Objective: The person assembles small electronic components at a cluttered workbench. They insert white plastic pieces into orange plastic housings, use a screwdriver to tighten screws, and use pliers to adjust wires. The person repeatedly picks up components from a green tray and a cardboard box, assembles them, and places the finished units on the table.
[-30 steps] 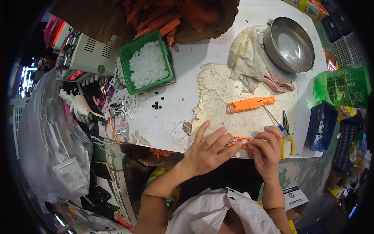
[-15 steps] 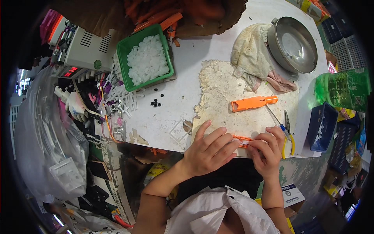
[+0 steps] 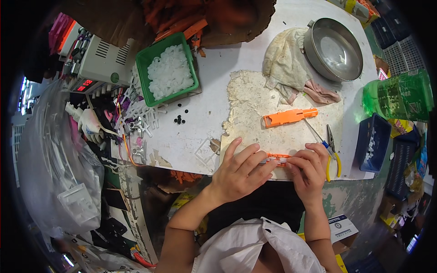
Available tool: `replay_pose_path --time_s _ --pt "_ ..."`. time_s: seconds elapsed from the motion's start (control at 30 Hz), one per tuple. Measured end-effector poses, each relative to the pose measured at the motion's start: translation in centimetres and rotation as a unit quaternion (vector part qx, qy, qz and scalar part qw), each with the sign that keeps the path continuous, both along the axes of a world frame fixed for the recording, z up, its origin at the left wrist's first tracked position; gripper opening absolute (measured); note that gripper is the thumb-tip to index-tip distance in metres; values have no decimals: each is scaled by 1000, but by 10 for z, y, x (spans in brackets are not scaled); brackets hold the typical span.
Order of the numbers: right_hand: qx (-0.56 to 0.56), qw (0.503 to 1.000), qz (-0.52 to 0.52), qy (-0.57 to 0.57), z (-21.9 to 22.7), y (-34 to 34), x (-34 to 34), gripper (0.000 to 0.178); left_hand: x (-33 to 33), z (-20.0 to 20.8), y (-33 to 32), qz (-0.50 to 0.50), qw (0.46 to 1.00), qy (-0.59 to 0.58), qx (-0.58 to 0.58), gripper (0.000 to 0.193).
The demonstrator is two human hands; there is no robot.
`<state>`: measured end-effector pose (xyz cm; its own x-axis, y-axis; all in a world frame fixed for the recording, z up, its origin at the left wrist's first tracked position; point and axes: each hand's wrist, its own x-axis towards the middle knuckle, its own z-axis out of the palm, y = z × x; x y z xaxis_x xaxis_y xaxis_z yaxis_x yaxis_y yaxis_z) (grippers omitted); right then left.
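Observation:
An orange plastic part (image 3: 278, 157) with a small white piece in it lies between my two hands near the table's front edge. My left hand (image 3: 241, 175) pinches its left end, the other fingers fanned out above the board. Its right end sits between the thumb and fingers of my right hand (image 3: 310, 170). The fingertips hide both ends of the part. Beyond them a longer orange plastic housing (image 3: 289, 117) lies flat on the worn board (image 3: 246, 109). A thin-shafted screwdriver (image 3: 316, 131) and yellow-handled pliers (image 3: 334, 159) lie right of my right hand.
A green bin (image 3: 144, 86) of white plastic pieces stands at back left, with small black parts (image 3: 179, 120) near it. At right are a metal bowl (image 3: 314, 54), a rag (image 3: 284, 59), a green bottle (image 3: 400, 95) and a blue tray (image 3: 381, 157). A grey device (image 3: 101, 59) stands far left.
The whole view has shifted slightly, so the table things appear a little farther left. My fingers have shifted slightly on the orange part, and more white shows in it.

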<state>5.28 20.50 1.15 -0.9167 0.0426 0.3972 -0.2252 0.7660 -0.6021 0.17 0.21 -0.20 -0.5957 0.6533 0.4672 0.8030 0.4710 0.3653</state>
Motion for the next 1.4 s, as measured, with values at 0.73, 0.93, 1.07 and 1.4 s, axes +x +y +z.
replay_pose_path --time_s 0.73,0.93,1.07,1.4 --pt "84 995 -37 -45 14 30 22 27 -1 6 5 3 999 9 -35 34" --pt "-5 998 -47 -28 21 36 21 16 -1 5 5 -3 1000 -2 -27 36" --pt "19 999 -37 19 33 38 15 13 -1 6 5 -3 1000 -5 -24 34" --pt "18 987 -154 31 2 53 -5 10 0 7 6 -7 1000 6 -11 34"
